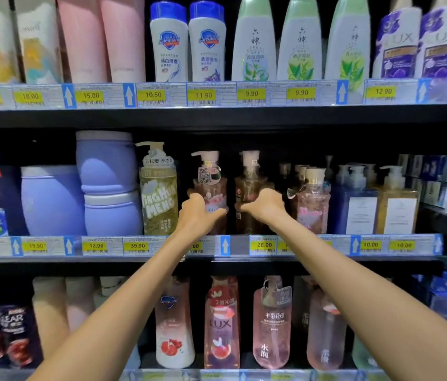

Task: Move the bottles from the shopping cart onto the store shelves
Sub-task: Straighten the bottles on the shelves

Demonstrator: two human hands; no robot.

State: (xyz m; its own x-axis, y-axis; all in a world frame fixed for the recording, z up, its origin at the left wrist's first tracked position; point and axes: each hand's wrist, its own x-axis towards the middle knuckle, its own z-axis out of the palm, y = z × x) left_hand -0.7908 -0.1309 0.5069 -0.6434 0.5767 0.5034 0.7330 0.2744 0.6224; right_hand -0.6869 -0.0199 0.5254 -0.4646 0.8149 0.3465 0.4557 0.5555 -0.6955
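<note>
Our left hand (196, 213) is curled round the lower body of a pink pump bottle (210, 193), and our right hand (263, 206) is wrapped the same way round an amber pump bottle (252, 193) just to the right of it; both bottles stand upright on the middle shelf (240, 244), close behind its price strip. We take the step in hand to be settling these two in place, so we would do well to seat each base flat on the shelf, push them back level with their neighbours, turn the labels and pump spouts forward, and loosen our fingers only once neither bottle rocks (the pink one stands very near the green pump bottle (159, 193) on its left, so a careless nudge could tip it). Counting outward from the pink bottle: one green pump bottle to its left, then three lilac tubs (107, 160), two of them stacked; right of the amber bottle, a cluster of pink-tinted bottles (313, 199) we cannot count surely, then a blue and a golden pump bottle. Above the pink bottle stand two white bottles with blue caps (188, 42) and three with green caps (302, 39). The shopping cart is out of sight.
</note>
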